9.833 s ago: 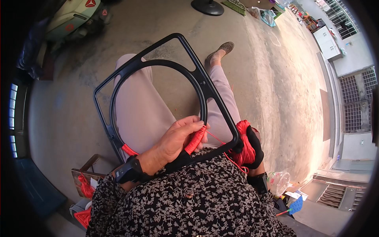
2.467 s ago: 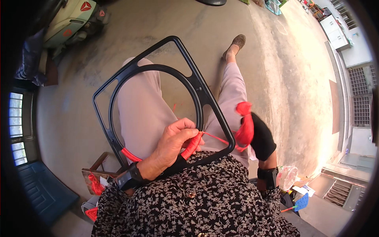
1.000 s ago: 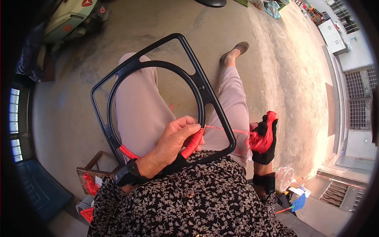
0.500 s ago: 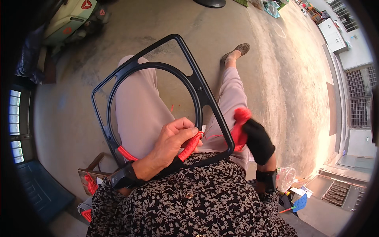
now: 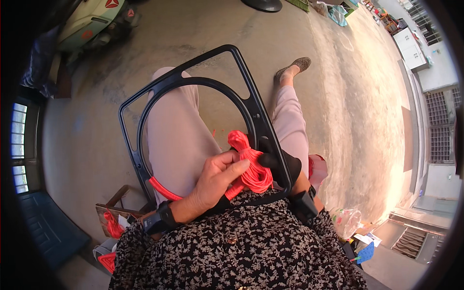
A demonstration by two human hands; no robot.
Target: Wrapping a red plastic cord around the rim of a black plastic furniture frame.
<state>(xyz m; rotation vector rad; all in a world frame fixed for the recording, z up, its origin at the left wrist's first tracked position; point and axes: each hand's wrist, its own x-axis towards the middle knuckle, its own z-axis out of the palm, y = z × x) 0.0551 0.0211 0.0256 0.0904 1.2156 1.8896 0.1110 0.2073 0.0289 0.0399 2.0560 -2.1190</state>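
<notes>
A black frame (image 5: 257,116) with a round ring inside it rests tilted across my lap. Red cord wrapping (image 5: 164,189) covers part of the ring's near side. My left hand (image 5: 212,178), bare, is closed at the ring, its thumb and fingers against a looped bundle of red cord (image 5: 257,178). From the right, my right hand (image 5: 286,166) in a black glove reaches inside the frame and grips the same bundle. The bundle hides the stretch of ring behind it, along with some of my fingertips.
Beside my left sits a small wooden stool (image 5: 107,212) with more red cord (image 5: 113,224) on it. A clear plastic bag (image 5: 345,222) and a blue item (image 5: 366,252) lie at my right. A scooter (image 5: 92,24) stands far left, and a white cabinet (image 5: 410,48) far right.
My right hand has carried the red cord bundle leftward from outside the frame to the ring, beside my left hand. The frame has shifted slightly right in the picture.
</notes>
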